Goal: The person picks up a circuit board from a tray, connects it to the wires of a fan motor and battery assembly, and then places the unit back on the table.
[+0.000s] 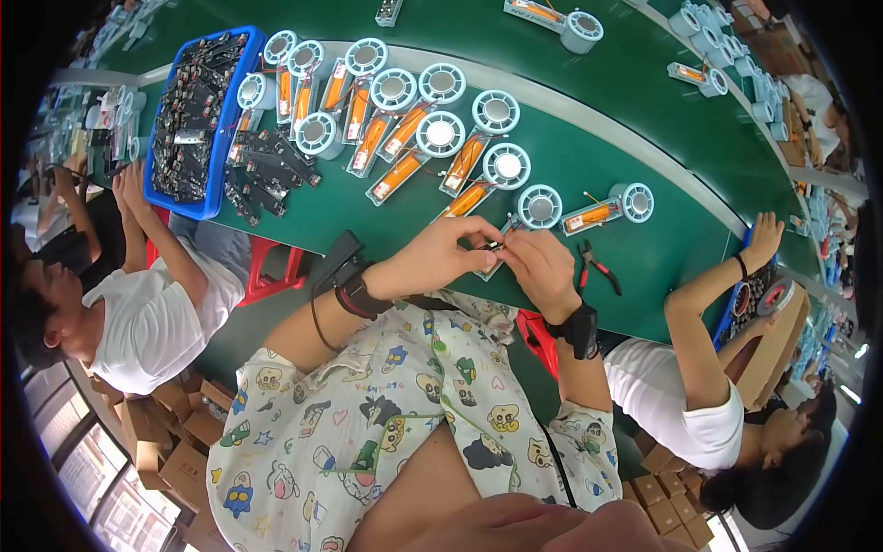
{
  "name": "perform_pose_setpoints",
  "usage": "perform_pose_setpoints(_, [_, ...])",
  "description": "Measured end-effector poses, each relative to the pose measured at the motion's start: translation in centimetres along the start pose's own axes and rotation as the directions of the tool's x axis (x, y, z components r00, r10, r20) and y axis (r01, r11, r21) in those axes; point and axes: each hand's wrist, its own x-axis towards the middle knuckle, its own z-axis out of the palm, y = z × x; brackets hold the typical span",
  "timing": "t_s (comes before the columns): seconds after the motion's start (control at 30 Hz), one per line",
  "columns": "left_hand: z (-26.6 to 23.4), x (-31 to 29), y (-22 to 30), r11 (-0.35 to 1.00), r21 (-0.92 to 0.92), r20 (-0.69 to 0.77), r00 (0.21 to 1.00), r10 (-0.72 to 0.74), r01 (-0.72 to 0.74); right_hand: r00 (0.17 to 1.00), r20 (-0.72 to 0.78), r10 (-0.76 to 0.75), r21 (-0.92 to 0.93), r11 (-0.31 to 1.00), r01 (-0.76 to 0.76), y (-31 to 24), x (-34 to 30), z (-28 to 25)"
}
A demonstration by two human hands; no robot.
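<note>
Small dark part: held at the fingertips, between the two hands, above the near edge of the green table [589, 161]; a white spot is seen on it [494, 246], and much of it is hidden by the fingers.
Left hand [451, 250]: thumb and index finger are narrowed to a pinch on the part's left side.
Right hand [544, 267]: thumb and forefinger are brought close together at the part's right side; how firmly it is gripped cannot be told.
Nearest fan head [539, 207]: placed just beyond the right hand, light blue with a grey centre.
Pliers [598, 269]: laid to the right of the right hand, red-handled.
Fan units [393, 89]: grouped beyond the hands, orange pieces set in their handles.
Blue tray [249, 55]: filled with dark parts, more being heaped beside it.
Writing: small lettering is printed on the patterned shirt [405, 386]; pale marks on the orange pieces are too small to be read.
</note>
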Motion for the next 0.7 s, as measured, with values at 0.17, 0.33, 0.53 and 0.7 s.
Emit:
perform_pose_setpoints(0.17, [-0.2,-0.1,0.1,1.000,0.007,0.043,0.999,0.020,-0.020,0.998,0.051,-0.045,0.017,0.999,0.044,0.0,0.2,-0.5])
perform_pose_setpoints(0.33, [0.0,0.1,-0.4,1.000,-0.010,0.105,0.994,-0.016,0.017,0.996,0.062,-0.067,-0.002,0.998,0.067,0.0,-0.2,-0.7])
perform_pose_setpoints(0.53, [2.4,-2.3,-0.5,0.999,-0.034,-0.162,0.987,0.016,-0.021,0.867,0.018,0.497,0.190,0.850,-0.491,-2.7,-1.5,-1.3])
perform_pose_setpoints(0.7, [2.8,-2.5,-1.2,0.976,0.153,-0.242,0.952,0.189,-0.154,0.663,0.195,0.723,0.314,0.594,-0.740,-4.6,-2.9,-0.4])
